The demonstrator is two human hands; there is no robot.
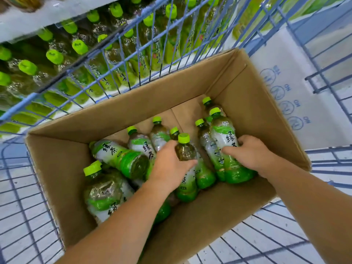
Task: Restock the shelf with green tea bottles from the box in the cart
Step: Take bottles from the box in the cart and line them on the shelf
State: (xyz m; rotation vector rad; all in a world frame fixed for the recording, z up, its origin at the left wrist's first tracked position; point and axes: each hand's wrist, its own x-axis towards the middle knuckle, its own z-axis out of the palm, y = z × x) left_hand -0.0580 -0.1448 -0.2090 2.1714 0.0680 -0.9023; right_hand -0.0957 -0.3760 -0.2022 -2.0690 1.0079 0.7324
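Note:
An open cardboard box [190, 92] sits in a blue wire cart [28, 216] and holds several green tea bottles with lime caps. My left hand [169, 164] is inside the box, its fingers and thumb wrapped around the neck of one leaning bottle [185, 149]. My right hand [251, 153] grips the middle of another bottle [224, 138] at the right side of the box. More bottles [118, 155] lie loose at the left and under my arms. Beyond the cart, the shelf [57, 54] carries rows of green-capped bottles.
The cart's wire front wall [133, 54] stands between the box and the shelf. A white printed carton [285, 82] lies to the right of the box. A white shelf edge [47, 18] runs along the top left.

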